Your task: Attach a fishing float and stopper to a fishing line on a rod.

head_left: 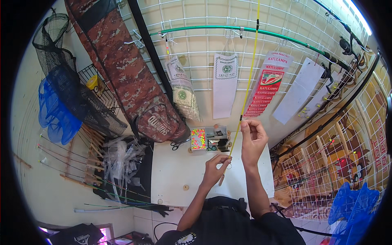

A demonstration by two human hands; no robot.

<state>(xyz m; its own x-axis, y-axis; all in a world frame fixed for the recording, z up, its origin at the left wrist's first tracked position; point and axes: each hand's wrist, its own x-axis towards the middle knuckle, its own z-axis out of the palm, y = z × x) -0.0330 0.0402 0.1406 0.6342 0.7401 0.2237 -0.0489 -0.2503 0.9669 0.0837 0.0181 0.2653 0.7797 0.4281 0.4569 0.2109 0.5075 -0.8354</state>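
A thin yellow fishing rod slants up from the white table to the top of the picture. Dark bands mark it in places, and its handle end points down toward me. My left hand is closed in a pinch on the rod just above that end. A small ring shows beside those fingers. Higher up, my right hand has thumb and forefinger pinched together right beside the rod's dark band. Whatever is between those fingertips, perhaps something very thin, is too small to make out.
On the white table stand a compartment box with colourful small pieces, scissors and a small round wooden piece. A camouflage rod bag leans at left. Behind, a green rod and hanging packets line the wire grid.
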